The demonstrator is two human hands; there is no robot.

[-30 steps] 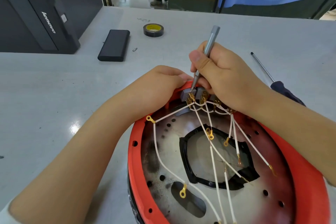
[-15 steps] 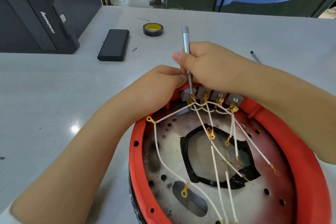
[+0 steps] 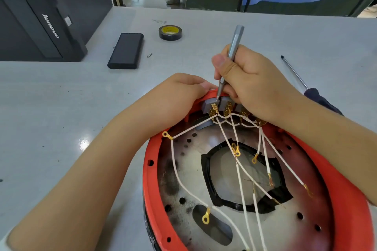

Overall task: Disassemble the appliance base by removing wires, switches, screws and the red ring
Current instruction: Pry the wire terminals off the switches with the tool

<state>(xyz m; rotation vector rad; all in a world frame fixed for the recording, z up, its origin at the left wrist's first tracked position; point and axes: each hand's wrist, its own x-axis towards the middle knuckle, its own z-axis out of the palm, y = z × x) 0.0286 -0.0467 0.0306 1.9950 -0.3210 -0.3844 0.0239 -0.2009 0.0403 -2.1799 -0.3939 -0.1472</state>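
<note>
- The appliance base [image 3: 204, 199] lay face-up close to the person, its red ring [image 3: 150, 179] still on and white wires [image 3: 183, 183] trailing loose; a jerk could have snagged them.
- The left hand [image 3: 179, 96] gripped the far rim; a loose hold might have let the base shift.
- The right hand [image 3: 251, 79] held a small screwdriver [image 3: 232, 49], tip at the grey switches [image 3: 210, 105]; a slip could have jabbed the left fingers.

The only text that can be read is the white brand word "lenovo", which stands on the sloping front face of the dark grey machine [image 3: 40, 20] at the far left, left of the black flat case [image 3: 126, 51].
</note>
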